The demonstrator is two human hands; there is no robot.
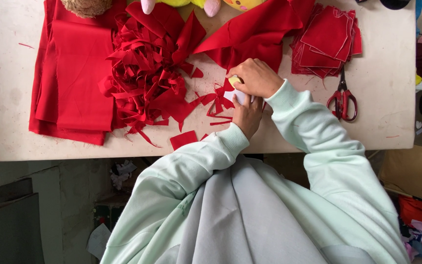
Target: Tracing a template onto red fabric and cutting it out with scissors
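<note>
A pale work table (391,98) is seen from above. Folded red cloth (74,73) is laid flat at its left end, and a large loose red piece (260,32) is spread at the top centre. A tangled heap of red offcuts (147,83) is piled between them. A stack of cut red squares (326,41) is set at the upper right, which suggests that much cutting is done; the uncut cloth suggests that more is left. Red-handled scissors (342,100) are laid just below the stack, untouched. Near the table's front edge, a white card (240,95) is pressed flat on the cloth by the left hand (247,115), fingers extended. A small yellow marker (234,80), possibly chalk, is gripped in the closed fingers of the right hand (256,77) at the card's upper edge.
</note>
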